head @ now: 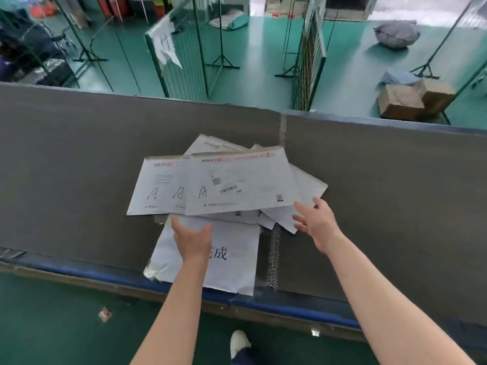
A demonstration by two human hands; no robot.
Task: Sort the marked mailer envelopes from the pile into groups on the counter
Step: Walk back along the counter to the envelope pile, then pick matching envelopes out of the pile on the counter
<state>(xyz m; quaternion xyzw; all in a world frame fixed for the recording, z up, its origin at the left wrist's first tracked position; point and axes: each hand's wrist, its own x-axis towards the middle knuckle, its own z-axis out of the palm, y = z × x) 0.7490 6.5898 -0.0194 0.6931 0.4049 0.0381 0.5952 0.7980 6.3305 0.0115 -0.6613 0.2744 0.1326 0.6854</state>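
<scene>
Fingers (303, 209) near A-marked envelopes (237, 183).

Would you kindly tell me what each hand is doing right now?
Left hand: open, holding nothing, over the white paper sheet.
Right hand: open, fingers spread beside the white mailer envelopes.

Both arms reach forward, left hand (193, 239) and right hand (317, 222) spread.

Handwritten "A" on three mailer envelopes (237, 180)
</scene>
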